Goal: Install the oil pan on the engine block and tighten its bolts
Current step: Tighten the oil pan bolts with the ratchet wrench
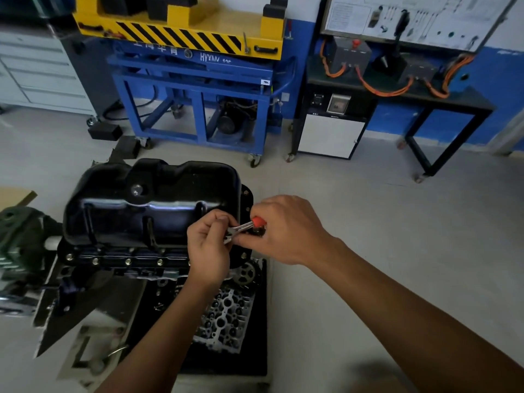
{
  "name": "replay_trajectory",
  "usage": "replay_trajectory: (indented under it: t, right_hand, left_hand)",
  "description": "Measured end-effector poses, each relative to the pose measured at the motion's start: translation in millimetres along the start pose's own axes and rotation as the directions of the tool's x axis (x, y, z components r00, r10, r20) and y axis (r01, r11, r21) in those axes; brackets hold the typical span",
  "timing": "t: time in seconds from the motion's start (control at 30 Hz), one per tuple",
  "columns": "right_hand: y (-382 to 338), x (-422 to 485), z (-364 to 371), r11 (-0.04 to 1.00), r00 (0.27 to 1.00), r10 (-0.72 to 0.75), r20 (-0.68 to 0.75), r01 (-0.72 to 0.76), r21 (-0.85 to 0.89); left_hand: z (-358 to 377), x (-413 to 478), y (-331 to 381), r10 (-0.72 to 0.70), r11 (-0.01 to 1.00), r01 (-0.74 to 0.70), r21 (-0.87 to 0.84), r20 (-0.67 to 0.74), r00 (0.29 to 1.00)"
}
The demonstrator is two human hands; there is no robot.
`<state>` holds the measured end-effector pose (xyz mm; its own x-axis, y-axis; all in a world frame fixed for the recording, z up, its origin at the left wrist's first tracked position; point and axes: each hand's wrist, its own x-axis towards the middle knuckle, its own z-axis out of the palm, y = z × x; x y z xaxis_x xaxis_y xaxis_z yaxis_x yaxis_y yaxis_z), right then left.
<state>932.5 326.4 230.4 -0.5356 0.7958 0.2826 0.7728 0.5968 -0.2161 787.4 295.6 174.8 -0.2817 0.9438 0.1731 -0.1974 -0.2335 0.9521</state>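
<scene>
lower centre, nearest: grey metal casting [224, 321] full of round holes, lying on a black mat [255, 350]. just above it, a toothed sprocket [246, 273].

centre: left hand [208, 248], fingers curled, pinching the bare metal end of a small wrench [241, 227]; right hand [286, 231] closed round the wrench's red grip. both hands cover the near right corner of the pan flange; whether the wrench sits on a bolt cannot be told.

centre left: oil pan [153, 202], glossy black, dented, bottom up, seated on the engine block [133, 271]. silver drain plug [137, 190] near its top; a row of flange bolts [128, 261] along the near edge.

left edge: green metal fixture [17, 242] beside the block.

far, upper frame: blue wheeled cart [198, 89] with a yellow, hazard-striped top; grey drawer cabinet [37, 69] upper left; black bench [425, 97] with orange cables [382, 90] upper right.
</scene>
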Motion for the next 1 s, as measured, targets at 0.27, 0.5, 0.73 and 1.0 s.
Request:
replay_trajectory:
  t: [0.27,0.5,0.73,1.0]
  right_hand:
    - [-15.8,-20.5,0.9,0.993,0.993,0.108,-0.042,-0.106,0.046]
    - [-3.2,-9.7,-22.5,0.994,0.991,0.075,-0.113,-0.065,0.089]
    - [13.9,-16.9,-22.4,0.992,0.991,0.075,-0.106,-0.064,0.105]
    - [22.0,-7.7,-13.1,0.992,0.996,0.035,-0.079,-0.025,0.122]
  left_hand:
    - [-1.2,-4.8,13.3,-0.071,0.997,0.070,0.042,0.033,0.997]
    - [5.7,-5.5,31.9,-0.012,0.996,0.029,-0.086,0.192,0.981]
    - [17.5,-4.1,14.1,-0.042,0.994,0.062,-0.088,0.214,0.976]
    - [18.8,-2.9,5.0,-0.043,0.995,0.057,-0.080,0.172,0.984]
